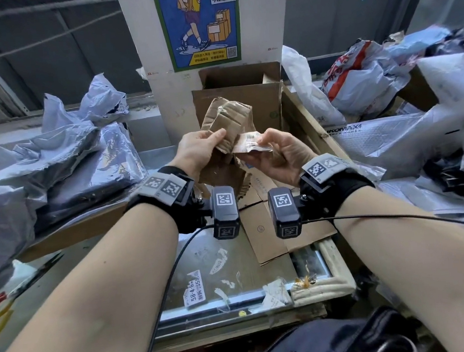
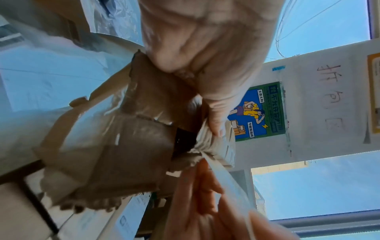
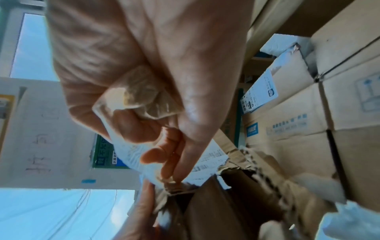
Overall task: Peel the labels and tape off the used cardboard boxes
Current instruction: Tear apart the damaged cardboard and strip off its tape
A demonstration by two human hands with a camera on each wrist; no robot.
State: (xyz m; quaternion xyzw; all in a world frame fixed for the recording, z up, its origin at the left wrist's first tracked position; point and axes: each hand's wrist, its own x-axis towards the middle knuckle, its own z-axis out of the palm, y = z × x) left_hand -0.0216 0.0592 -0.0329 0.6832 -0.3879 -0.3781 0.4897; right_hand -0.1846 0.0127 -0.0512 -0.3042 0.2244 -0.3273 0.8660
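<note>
- Presently, left hand [image 1: 198, 148]: grips crumpled cardboard piece [image 1: 229, 126], bracing it mid-air above the desk [image 1: 232, 262].
- Right hand [image 1: 276, 155]: pinches the half-lifted label [image 1: 250, 143], pulling rightward to strip it.

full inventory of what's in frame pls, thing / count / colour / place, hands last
crumpled cardboard box: one, brown, held up at centre.
label: one, white with tape on it, partly peeled from the crumpled box.
open cardboard box: one, brown, behind the held one, against the pillar.
flattened cardboard: count unclear, brown, on the table under the wrists.
peeled label scraps: several, white, on the glass tabletop nearest the person.
poster: one, blue and yellow, on the white pillar.
plastic mailer bags: many, grey and white, heaped on both sides.
black bag: one, bottom edge.
left hand: grips the crumpled box.
right hand: pinches the label.
</note>
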